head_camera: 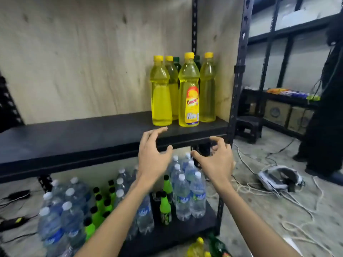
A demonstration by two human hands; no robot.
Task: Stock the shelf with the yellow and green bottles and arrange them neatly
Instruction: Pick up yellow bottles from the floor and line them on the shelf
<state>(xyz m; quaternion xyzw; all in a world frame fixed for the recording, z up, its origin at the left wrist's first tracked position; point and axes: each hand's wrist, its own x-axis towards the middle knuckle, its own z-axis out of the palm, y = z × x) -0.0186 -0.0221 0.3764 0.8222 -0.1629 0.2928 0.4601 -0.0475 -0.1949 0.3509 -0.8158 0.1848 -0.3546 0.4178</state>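
**A:** Where do the bottles stand?

**B:** At the right end of the upper shelf [74, 138]. From the left there is a plain yellow bottle [161, 93] and a second yellow bottle [171, 80] just behind it. Then comes the labelled yellow bottle [189, 93] at the front and a fourth yellow bottle [207, 89] nearest the post. Dark green bottles [177, 62] peek out at the back. More bottles wait at the bottom edge of the view.

**A:** And the hands?

**B:** The left hand [154, 156] hovers at the shelf's front edge, fingers spread and lightly curved, holding nothing. The right hand [217, 158] is near it, equally spread and empty.

**A:** How will the bottles handle?

**B:** They look full, so probably fairly heavy. The plastic is smooth, so likely slippery, and the walls may give under a squeeze. I would wrap the body below the shoulder, not the cap.

**A:** Which way do they point?

**B:** They stand upright, caps up, long axis vertical. Only one label faces forward.
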